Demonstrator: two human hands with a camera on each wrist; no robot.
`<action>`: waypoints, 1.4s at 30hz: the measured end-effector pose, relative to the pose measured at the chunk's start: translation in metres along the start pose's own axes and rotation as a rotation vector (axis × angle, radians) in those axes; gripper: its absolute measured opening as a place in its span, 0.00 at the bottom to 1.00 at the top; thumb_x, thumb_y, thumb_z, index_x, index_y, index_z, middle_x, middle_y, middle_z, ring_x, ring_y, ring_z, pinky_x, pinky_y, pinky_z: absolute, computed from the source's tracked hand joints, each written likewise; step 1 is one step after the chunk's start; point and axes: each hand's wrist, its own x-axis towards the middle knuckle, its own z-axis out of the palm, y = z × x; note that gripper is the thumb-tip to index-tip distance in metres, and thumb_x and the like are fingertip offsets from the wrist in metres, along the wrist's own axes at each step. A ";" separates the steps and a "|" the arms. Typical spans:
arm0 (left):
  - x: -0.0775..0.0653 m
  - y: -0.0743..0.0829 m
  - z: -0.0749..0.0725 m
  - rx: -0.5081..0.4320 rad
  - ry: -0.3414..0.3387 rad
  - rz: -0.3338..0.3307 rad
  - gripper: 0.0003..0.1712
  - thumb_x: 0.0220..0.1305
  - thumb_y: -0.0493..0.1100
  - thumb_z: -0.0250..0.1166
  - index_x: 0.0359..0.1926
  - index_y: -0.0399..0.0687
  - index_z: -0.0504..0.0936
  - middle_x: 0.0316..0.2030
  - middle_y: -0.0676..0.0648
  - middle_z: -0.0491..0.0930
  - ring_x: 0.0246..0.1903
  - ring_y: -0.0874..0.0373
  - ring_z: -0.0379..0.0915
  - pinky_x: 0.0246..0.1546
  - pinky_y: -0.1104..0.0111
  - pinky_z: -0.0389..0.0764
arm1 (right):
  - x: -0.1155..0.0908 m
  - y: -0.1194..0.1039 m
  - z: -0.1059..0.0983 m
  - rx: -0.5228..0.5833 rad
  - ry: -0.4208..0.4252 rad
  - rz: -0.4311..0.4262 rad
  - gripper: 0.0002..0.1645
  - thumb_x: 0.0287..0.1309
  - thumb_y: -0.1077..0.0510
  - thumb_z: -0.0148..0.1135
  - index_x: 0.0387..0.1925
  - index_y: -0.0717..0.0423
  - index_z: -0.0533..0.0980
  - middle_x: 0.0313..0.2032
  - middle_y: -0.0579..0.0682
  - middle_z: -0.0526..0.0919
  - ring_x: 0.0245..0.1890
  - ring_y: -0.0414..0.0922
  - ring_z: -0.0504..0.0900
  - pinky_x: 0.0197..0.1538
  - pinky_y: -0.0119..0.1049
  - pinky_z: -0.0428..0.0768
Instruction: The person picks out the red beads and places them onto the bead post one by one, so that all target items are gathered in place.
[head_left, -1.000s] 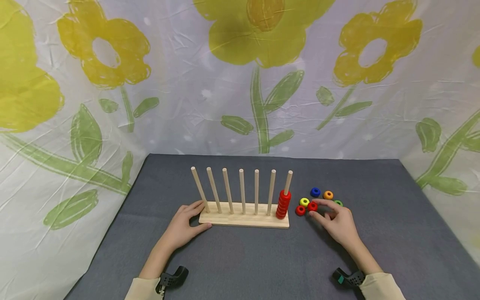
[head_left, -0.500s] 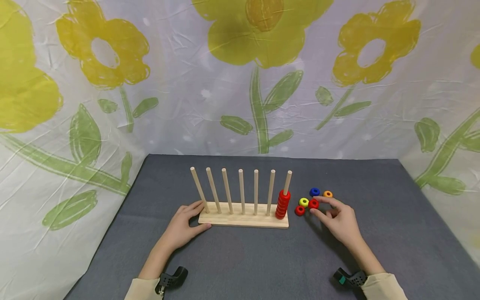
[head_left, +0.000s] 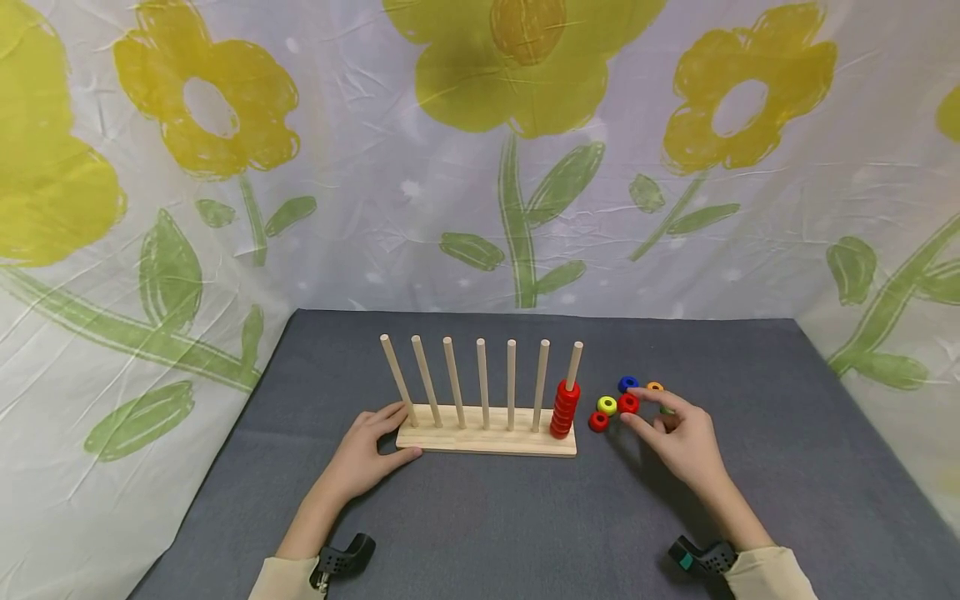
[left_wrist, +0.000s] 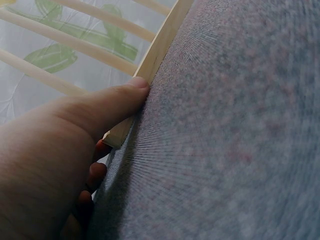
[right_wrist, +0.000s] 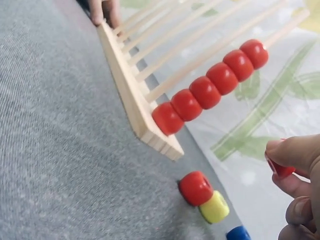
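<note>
A wooden peg stand [head_left: 487, 442] with several upright pegs stands on the grey cloth. My left hand [head_left: 366, 454] grips its left end, the thumb [left_wrist: 117, 102] along the front edge and the other fingers round the end. On the rightmost peg sits a stack of red beads [head_left: 565, 410]; the other pegs are bare. To the right of the stand, my right hand [head_left: 684, 433] pinches a red bead [right_wrist: 282, 170] between thumb and forefinger, raised above the cloth. Another red bead [right_wrist: 196, 188] lies beside a yellow-green bead [right_wrist: 215, 207] near the stand's right end.
A blue bead [head_left: 628, 383] and an orange bead [head_left: 655, 387] lie behind my right hand. A green bead [head_left: 666, 410] is mostly hidden by its fingers. Grey cloth [head_left: 480, 525] covers the table, and a flower-printed curtain [head_left: 360, 208] hangs behind it.
My right hand has risen slightly with the red bead, its fingers now overlapping the blue bead's edge. The left hand keeps its hold on the stand.
</note>
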 end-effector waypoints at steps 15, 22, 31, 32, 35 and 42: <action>0.001 -0.002 0.001 -0.001 0.003 -0.010 0.44 0.60 0.58 0.75 0.70 0.38 0.74 0.69 0.41 0.70 0.59 0.45 0.67 0.57 0.45 0.70 | 0.004 -0.011 -0.005 0.012 0.010 -0.028 0.24 0.53 0.63 0.79 0.53 0.57 0.84 0.38 0.55 0.81 0.11 0.34 0.57 0.13 0.33 0.58; 0.000 -0.002 0.001 0.003 0.000 -0.011 0.44 0.60 0.58 0.75 0.70 0.38 0.74 0.69 0.41 0.70 0.59 0.45 0.67 0.57 0.44 0.69 | 0.011 -0.020 -0.004 0.017 0.020 -0.021 0.23 0.53 0.63 0.79 0.53 0.54 0.85 0.12 0.47 0.63 0.11 0.37 0.57 0.14 0.34 0.57; 0.001 -0.003 0.002 -0.002 0.000 -0.003 0.44 0.60 0.58 0.75 0.70 0.39 0.74 0.69 0.41 0.69 0.59 0.45 0.67 0.57 0.45 0.70 | 0.019 -0.034 -0.004 0.056 0.037 -0.052 0.23 0.54 0.65 0.78 0.53 0.52 0.85 0.11 0.48 0.62 0.11 0.36 0.57 0.15 0.35 0.56; 0.001 -0.003 0.002 -0.002 0.000 -0.003 0.44 0.60 0.58 0.75 0.70 0.39 0.74 0.69 0.41 0.69 0.59 0.45 0.67 0.57 0.45 0.70 | 0.019 -0.036 -0.004 0.057 0.039 -0.054 0.23 0.54 0.65 0.78 0.53 0.53 0.85 0.11 0.48 0.62 0.11 0.34 0.56 0.15 0.35 0.56; 0.001 -0.003 0.002 0.000 0.000 -0.005 0.44 0.60 0.59 0.75 0.70 0.39 0.74 0.69 0.41 0.69 0.59 0.45 0.68 0.57 0.45 0.70 | 0.020 -0.049 -0.005 0.064 0.047 -0.064 0.23 0.53 0.68 0.77 0.52 0.58 0.84 0.12 0.49 0.61 0.12 0.32 0.55 0.15 0.35 0.55; 0.000 -0.003 0.001 0.005 -0.002 -0.015 0.44 0.60 0.58 0.75 0.70 0.39 0.74 0.69 0.41 0.70 0.59 0.45 0.67 0.57 0.44 0.70 | 0.024 -0.084 -0.010 0.087 0.053 -0.101 0.21 0.52 0.73 0.76 0.50 0.65 0.84 0.15 0.49 0.63 0.12 0.37 0.56 0.15 0.35 0.56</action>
